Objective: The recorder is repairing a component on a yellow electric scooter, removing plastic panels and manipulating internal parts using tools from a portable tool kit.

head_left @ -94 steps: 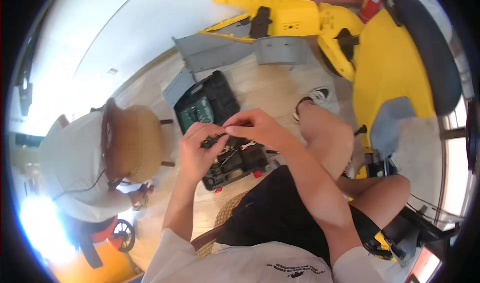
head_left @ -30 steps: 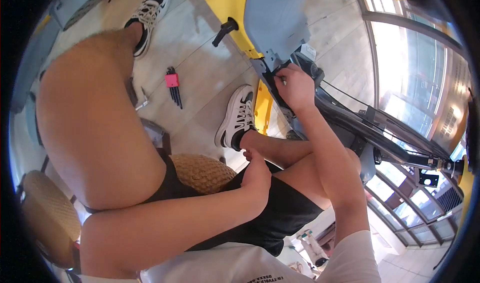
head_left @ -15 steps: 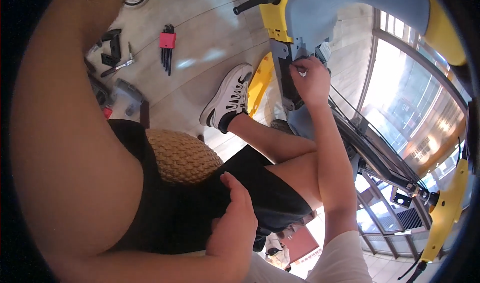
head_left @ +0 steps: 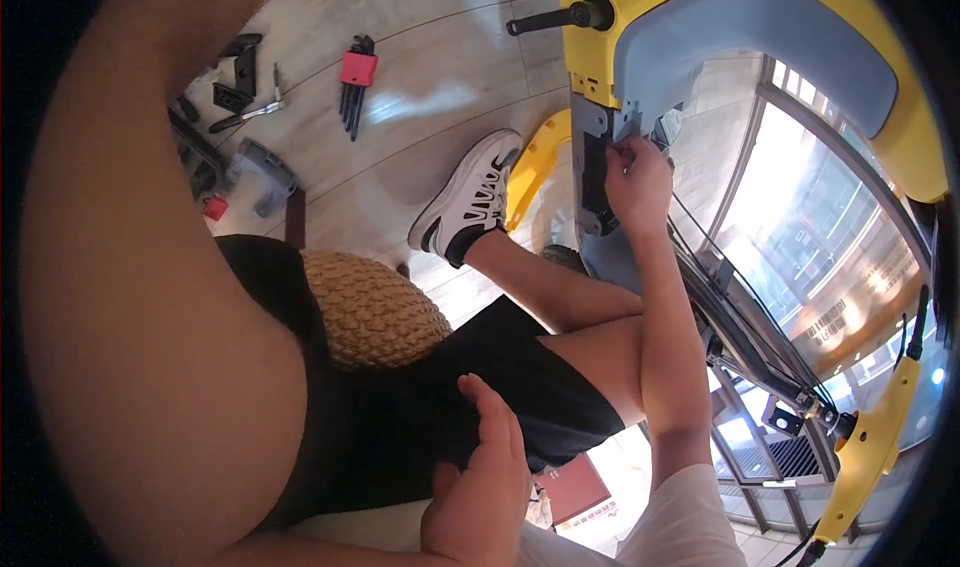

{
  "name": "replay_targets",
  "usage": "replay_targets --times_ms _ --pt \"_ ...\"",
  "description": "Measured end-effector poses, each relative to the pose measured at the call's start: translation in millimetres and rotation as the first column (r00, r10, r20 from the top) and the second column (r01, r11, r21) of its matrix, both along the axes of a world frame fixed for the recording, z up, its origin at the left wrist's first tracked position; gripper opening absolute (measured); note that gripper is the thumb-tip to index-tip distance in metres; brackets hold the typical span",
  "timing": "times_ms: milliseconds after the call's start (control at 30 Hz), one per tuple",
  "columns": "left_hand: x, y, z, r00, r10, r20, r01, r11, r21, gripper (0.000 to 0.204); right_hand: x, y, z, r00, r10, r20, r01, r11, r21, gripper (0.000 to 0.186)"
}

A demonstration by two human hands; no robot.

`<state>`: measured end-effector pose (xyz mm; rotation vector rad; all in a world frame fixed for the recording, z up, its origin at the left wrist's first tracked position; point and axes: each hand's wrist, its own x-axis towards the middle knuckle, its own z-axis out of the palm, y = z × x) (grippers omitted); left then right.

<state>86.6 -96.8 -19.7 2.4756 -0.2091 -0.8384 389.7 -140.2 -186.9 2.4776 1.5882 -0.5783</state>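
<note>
My right hand (head_left: 641, 189) reaches to a black panel (head_left: 593, 182) on the side of a yellow and grey machine (head_left: 740, 17). Its thumb and fingertips are pinched together against the panel's upper part; whatever lies between them is too small or hidden to make out. Just beyond the fingers a small pale block (head_left: 667, 127) sticks out from the grey body. My left hand (head_left: 485, 467) hovers over my black shorts (head_left: 400, 427), fingers apart and loosely bent, with nothing visible in it.
On the wooden floor lie a hex key set (head_left: 358, 72) in a red holder, a slim screwdriver-like tool (head_left: 248, 116), black parts (head_left: 238, 77) and a grey part (head_left: 262, 174). A yellow cover (head_left: 540, 162) sits behind my shoe. A woven seat (head_left: 370, 312) is under me.
The view has shifted, so the machine and floor tools appear slightly farther right. My right hand keeps pinching at the black panel; a shiny spot between its fingers no longer shows. My left hand stays open.
</note>
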Motion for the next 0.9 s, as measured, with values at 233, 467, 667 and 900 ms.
replay_targets --times_ms 233,467,667,900 --pt "35 5 -6 0.992 0.124 -0.003 -0.124 0.992 0.026 0.034 17 -1 7 0.988 -0.038 -0.151 0.042 0.999 0.026 0.028" --pt "154 -50 -155 0.265 0.797 -0.542 -0.864 -0.053 -0.501 0.025 45 -16 3 0.937 -0.167 -0.308 0.172 0.985 -0.013 0.025" --pt "211 -44 -198 -0.139 0.061 -0.988 -0.358 -0.934 -0.007 0.035 38 -6 -8 0.979 -0.079 -0.188 0.086 0.996 0.026 0.023" --pt "231 -52 -183 -0.293 -0.102 -0.951 -0.264 -0.947 0.183 0.026 30 3 14 0.988 -0.031 -0.151 0.013 0.993 -0.118 0.023"
